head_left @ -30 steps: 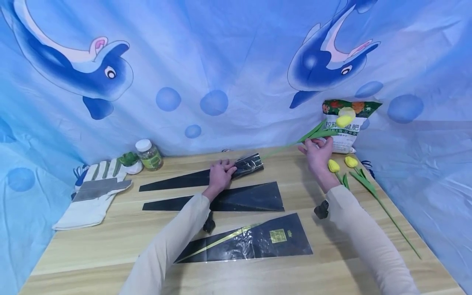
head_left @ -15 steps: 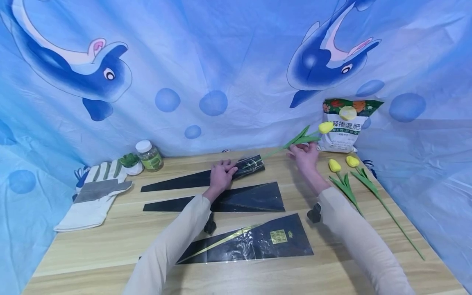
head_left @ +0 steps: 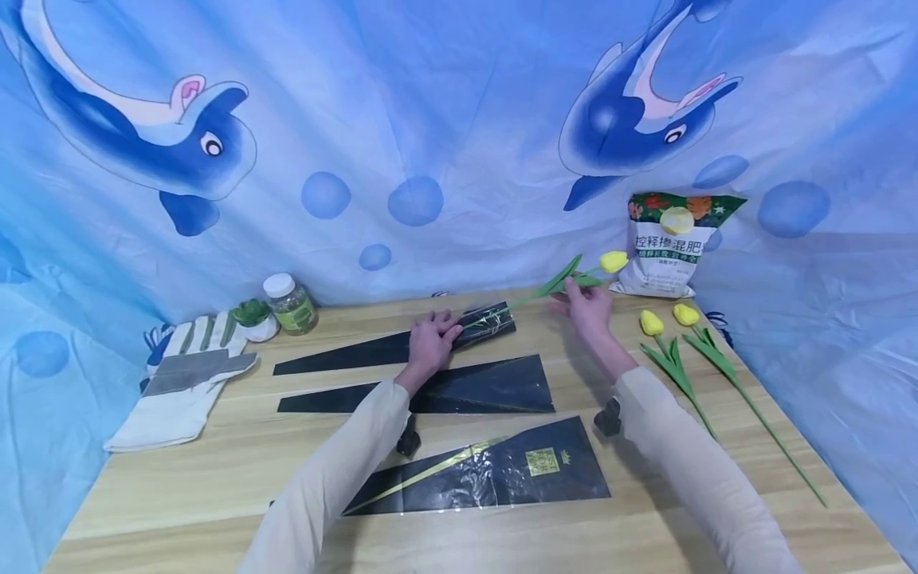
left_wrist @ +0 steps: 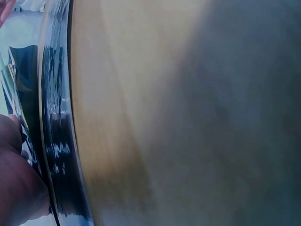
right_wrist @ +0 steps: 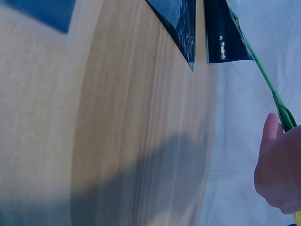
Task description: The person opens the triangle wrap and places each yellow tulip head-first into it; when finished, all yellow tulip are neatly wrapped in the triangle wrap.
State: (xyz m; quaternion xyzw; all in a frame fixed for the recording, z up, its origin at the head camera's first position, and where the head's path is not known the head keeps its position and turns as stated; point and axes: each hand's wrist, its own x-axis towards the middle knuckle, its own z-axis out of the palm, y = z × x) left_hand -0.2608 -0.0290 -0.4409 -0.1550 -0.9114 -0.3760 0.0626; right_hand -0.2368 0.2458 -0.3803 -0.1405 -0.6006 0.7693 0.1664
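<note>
At the back of the table my left hand [head_left: 429,341] grips the farthest black flower sleeve [head_left: 490,321], whose wide mouth bulges toward the right. My right hand [head_left: 588,309] pinches a yellow tulip [head_left: 613,261] by its stem among the green leaves. The tulip's stem runs left into the mouth of that sleeve; its lower end is hidden there. In the right wrist view the green stem [right_wrist: 264,73] enters beside the dark sleeve [right_wrist: 223,37]. Two more flat black sleeves lie nearer: a plain one [head_left: 495,384] and one with a gold print [head_left: 502,470].
Two yellow tulips [head_left: 651,322] lie along the right side of the table. A fertilizer bag [head_left: 663,255] stands behind them. At the back left are white-and-grey gloves [head_left: 182,375], a small potted succulent [head_left: 253,315] and a white-capped jar [head_left: 292,303]. A blue dolphin curtain [head_left: 459,143] borders the table.
My right hand has moved left and slightly down with the tulip, and more of its stem is inside the sleeve. My left hand stays on the sleeve.
</note>
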